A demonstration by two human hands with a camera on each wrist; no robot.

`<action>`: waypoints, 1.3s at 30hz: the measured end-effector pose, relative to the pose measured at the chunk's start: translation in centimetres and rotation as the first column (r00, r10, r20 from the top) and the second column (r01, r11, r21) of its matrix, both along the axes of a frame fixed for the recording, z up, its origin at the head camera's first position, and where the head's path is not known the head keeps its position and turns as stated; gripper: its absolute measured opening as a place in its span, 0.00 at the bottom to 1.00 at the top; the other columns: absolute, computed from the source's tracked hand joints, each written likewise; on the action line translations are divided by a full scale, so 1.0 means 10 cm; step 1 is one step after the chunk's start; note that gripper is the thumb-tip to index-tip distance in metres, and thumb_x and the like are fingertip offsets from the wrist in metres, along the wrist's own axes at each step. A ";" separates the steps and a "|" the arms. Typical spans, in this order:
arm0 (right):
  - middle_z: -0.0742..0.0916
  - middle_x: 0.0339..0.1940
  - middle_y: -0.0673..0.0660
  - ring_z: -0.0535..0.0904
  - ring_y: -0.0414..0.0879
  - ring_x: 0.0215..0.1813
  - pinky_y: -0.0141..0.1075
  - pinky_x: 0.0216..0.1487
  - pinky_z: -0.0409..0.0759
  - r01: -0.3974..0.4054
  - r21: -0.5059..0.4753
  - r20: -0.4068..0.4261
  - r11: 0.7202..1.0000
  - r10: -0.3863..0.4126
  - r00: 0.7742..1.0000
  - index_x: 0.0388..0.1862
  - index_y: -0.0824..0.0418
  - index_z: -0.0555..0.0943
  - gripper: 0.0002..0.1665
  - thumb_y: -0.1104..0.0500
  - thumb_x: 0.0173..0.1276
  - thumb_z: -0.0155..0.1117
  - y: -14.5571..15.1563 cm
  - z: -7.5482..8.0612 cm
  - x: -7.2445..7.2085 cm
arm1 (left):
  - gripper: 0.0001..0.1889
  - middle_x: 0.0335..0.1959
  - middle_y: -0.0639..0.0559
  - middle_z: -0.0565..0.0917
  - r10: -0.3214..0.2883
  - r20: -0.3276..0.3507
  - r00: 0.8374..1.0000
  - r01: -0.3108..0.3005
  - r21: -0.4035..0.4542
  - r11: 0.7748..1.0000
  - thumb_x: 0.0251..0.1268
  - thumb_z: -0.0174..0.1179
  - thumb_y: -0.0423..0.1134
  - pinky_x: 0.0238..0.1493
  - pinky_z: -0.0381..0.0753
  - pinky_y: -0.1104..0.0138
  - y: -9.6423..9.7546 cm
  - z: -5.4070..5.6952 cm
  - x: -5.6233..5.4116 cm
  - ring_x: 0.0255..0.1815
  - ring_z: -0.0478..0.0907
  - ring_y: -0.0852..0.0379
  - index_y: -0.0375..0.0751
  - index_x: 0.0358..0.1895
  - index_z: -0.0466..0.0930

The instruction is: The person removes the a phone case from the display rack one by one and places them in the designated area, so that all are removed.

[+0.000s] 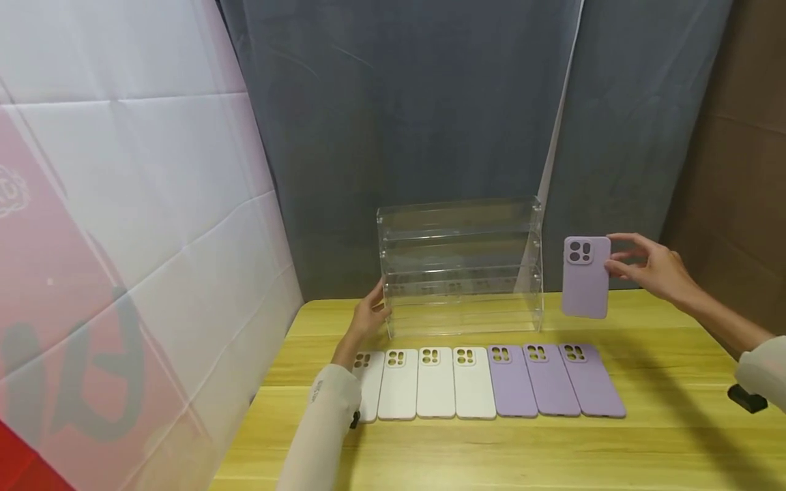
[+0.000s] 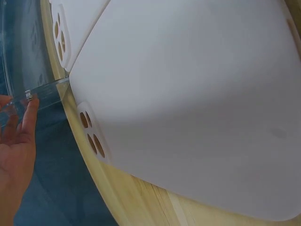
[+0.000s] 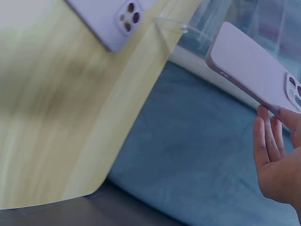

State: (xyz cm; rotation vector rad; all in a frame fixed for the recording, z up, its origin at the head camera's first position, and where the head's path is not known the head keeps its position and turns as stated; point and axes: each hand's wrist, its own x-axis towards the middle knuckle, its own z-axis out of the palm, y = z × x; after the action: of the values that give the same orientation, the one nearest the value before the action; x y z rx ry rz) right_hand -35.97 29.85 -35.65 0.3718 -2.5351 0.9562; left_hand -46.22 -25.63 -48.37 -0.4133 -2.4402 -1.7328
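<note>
My right hand pinches a lilac phone case by its right edge, thumb in front. It holds the case upright above the table, to the right of a clear acrylic display stand. The right wrist view shows that case tilted, with the right hand at its edge. At the stand's left side my left hand grips the side panel. In the left wrist view the left hand has its fingers on the clear panel beside a small screw.
In front of the stand lies a row of phone cases: several white ones on the left, then three lilac ones. The wooden table ends at a grey curtain behind. A white cloth wall stands on the left.
</note>
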 end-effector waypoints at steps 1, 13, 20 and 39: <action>0.87 0.52 0.77 0.87 0.32 0.31 0.29 0.24 0.79 0.002 0.003 -0.002 1.000 -0.002 1.000 0.75 0.65 0.70 0.36 0.61 0.72 0.71 0.04 -0.04 0.01 | 0.43 0.78 0.32 0.63 -0.001 0.002 1.000 0.001 0.001 1.000 0.70 0.57 0.19 0.67 0.81 0.49 -0.01 0.00 0.00 0.72 0.69 0.27 0.48 0.84 0.52; 0.92 0.40 0.63 0.87 0.31 0.29 0.26 0.29 0.87 -0.007 -0.019 0.048 1.000 0.008 0.999 0.71 0.73 0.71 0.32 0.65 0.72 0.69 0.46 -0.51 0.14 | 0.42 0.78 0.30 0.63 -0.014 -0.020 1.000 0.014 -0.003 1.000 0.71 0.56 0.19 0.66 0.81 0.48 -0.07 -0.03 0.02 0.71 0.69 0.25 0.45 0.84 0.52; 0.92 0.40 0.66 0.87 0.33 0.29 0.27 0.29 0.88 -0.008 -0.032 0.120 0.999 0.012 0.993 0.71 0.77 0.68 0.35 0.65 0.72 0.69 0.63 -0.70 0.18 | 0.43 0.79 0.32 0.62 -0.009 -0.010 1.000 0.009 -0.004 1.000 0.71 0.56 0.19 0.67 0.81 0.49 -0.08 -0.02 0.03 0.72 0.69 0.27 0.47 0.84 0.51; 0.92 0.43 0.61 0.90 0.41 0.35 0.36 0.36 0.92 -0.091 -0.200 0.369 0.976 0.161 0.915 0.63 0.33 0.77 0.28 0.64 0.74 0.68 0.85 -1.14 0.27 | 0.44 0.78 0.31 0.64 -0.027 -0.017 0.999 0.028 0.029 0.999 0.69 0.57 0.18 0.65 0.81 0.48 -0.05 -0.01 -0.03 0.70 0.70 0.26 0.49 0.84 0.53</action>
State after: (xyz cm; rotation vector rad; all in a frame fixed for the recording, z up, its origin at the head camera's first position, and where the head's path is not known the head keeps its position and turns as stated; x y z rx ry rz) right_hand -33.29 38.30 -47.04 0.3229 -2.7633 1.4180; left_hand -46.55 -26.10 -48.48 -0.4579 -2.4064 -1.7661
